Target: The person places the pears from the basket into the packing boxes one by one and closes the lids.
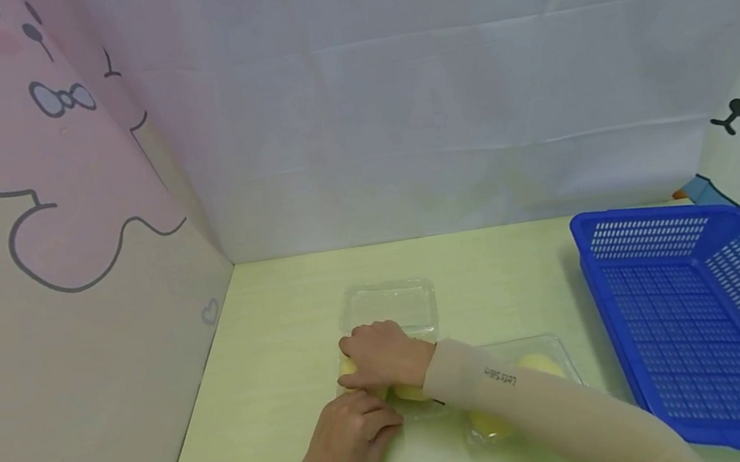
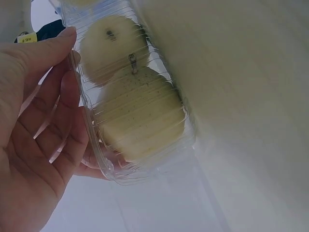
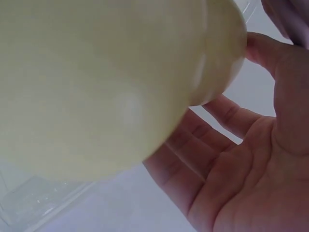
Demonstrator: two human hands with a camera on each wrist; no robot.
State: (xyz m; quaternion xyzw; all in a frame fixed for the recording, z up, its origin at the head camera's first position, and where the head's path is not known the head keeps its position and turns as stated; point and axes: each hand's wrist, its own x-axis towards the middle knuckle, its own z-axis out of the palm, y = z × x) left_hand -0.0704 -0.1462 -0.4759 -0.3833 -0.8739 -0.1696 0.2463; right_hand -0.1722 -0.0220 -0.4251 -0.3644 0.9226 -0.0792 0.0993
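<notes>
An open clear plastic box (image 1: 429, 407) lies on the table with its lid (image 1: 391, 307) folded back, away from me. Pale yellow pears (image 1: 409, 394) sit inside; the left wrist view shows dark stems and fine speckles on two pears (image 2: 140, 116). My left hand (image 1: 353, 439) holds the near left side of the box, thumb at its rim. My right hand (image 1: 387, 355) reaches over the box and grips a pear (image 3: 224, 53), thumb on one side and fingers on the other. A larger-looking pear (image 3: 96, 87) fills much of the right wrist view.
Another clear plastic box (image 1: 560, 350) with yellow pears (image 1: 538, 365) stands to the right, partly hidden under my right forearm. A blue slotted basket (image 1: 601, 309) is at the table's right side. Cartoon-printed cloth walls (image 1: 398, 124) enclose the table.
</notes>
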